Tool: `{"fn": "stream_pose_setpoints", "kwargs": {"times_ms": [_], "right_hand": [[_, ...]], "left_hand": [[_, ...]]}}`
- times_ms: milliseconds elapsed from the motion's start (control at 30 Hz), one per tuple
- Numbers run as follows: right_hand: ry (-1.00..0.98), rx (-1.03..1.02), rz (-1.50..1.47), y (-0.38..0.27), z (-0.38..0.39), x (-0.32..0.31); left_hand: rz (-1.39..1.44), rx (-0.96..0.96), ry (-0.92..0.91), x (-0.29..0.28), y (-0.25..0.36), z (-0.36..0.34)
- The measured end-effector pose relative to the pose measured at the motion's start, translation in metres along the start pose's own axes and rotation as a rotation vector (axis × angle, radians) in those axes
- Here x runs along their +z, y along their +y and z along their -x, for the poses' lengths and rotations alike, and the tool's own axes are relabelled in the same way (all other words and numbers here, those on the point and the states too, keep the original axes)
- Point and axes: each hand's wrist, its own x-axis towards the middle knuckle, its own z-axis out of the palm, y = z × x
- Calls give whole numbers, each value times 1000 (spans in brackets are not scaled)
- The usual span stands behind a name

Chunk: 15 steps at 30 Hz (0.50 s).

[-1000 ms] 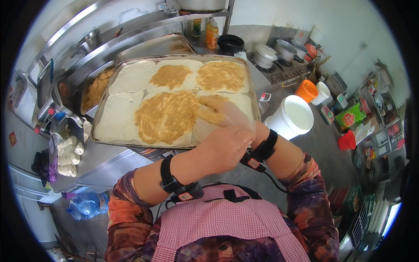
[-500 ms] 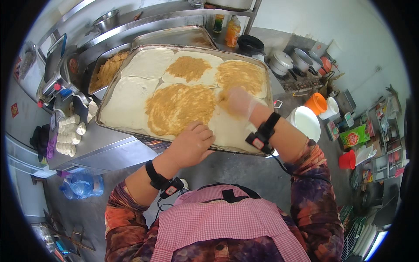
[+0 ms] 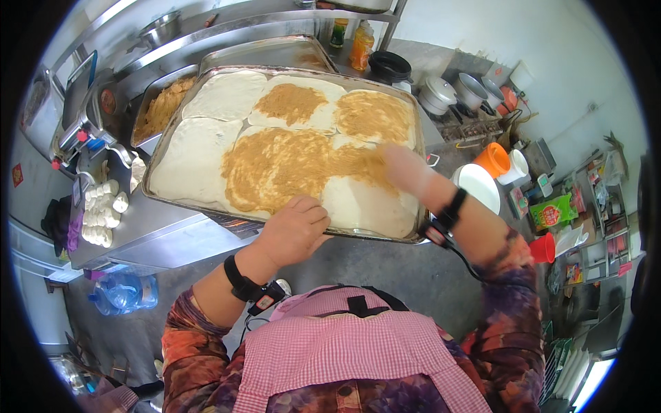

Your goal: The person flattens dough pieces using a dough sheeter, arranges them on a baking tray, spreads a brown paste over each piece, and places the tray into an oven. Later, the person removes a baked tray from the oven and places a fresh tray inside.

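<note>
A large metal baking tray holds several flat, pale dough sheets side by side. Brown paste covers much of the front middle sheet, and patches of it lie on the two sheets behind at the right. My left hand is closed on the tray's front rim, its fingers curled over the edge. Over the front right sheet, my right hand is at the right end of a brown smear. Motion blurs its fingers, so whether it holds anything cannot be made out.
Behind stands a second tray; a deep pan of brown paste is at the left. White dough pieces lie on the metal counter. A white bucket and pots stand to the right.
My right hand has swept rightward, and brown paste now spreads across the back part of the front right sheet. My left hand stays at the front rim.
</note>
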Motion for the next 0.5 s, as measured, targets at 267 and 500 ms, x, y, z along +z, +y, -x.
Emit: {"fn": "stream_pose_setpoints", "kwargs": {"times_ms": [267, 500], "right_hand": [[163, -436, -61, -12, -21, 29], [-20, -72, 80, 51, 52, 2]], "left_hand": [[57, -30, 94, 5, -1, -3], [65, -48, 129, 7, -2, -3]]}}
